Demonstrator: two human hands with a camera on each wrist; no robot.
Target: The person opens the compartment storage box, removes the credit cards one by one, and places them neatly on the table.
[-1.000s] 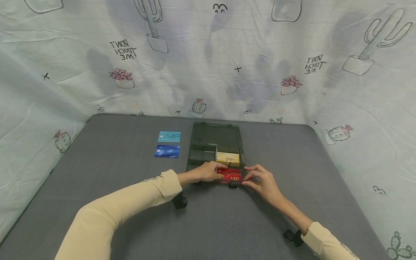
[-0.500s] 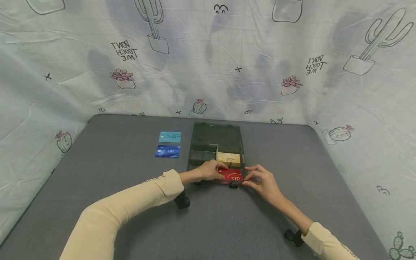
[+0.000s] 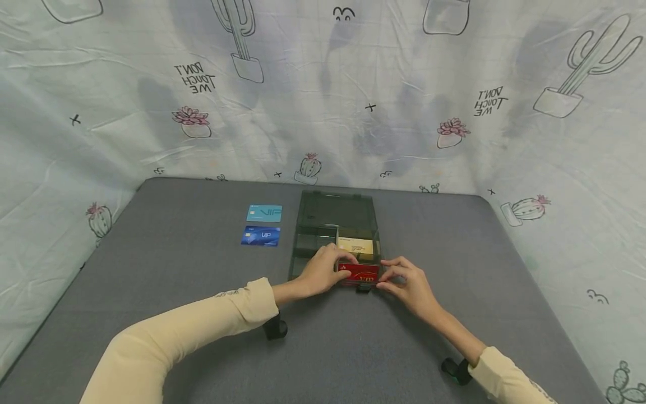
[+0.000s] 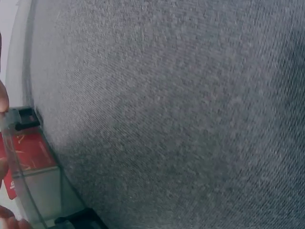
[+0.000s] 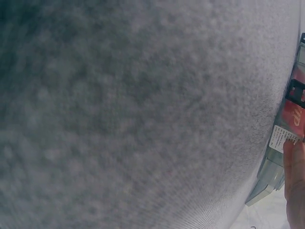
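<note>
A smoky see-through box (image 3: 314,240) with compartments lies on the table, its lid (image 3: 337,212) folded back. My left hand (image 3: 320,272) pinches a red VIP card (image 3: 362,272) by its left part, thumb in front and fingers behind. The card leans in the front right compartment, its lower edge behind the front wall. A gold card (image 3: 355,245) sits in the compartment behind. My right hand (image 3: 410,285) grips the box's right side near the front corner. In the right wrist view its fingers (image 5: 296,171) touch the wall beside a white printed label (image 5: 284,139).
Left of the box lie a light blue VIP card (image 3: 264,213) and a dark blue VIP card (image 3: 260,236), flat on the grey table (image 3: 323,359). A white cactus-print curtain (image 3: 282,123) hangs behind the table's far edge.
My left hand has shifted slightly down and left around the red card, and the card stands more tilted, its lettering partly cut off. My right hand stays on the box.
</note>
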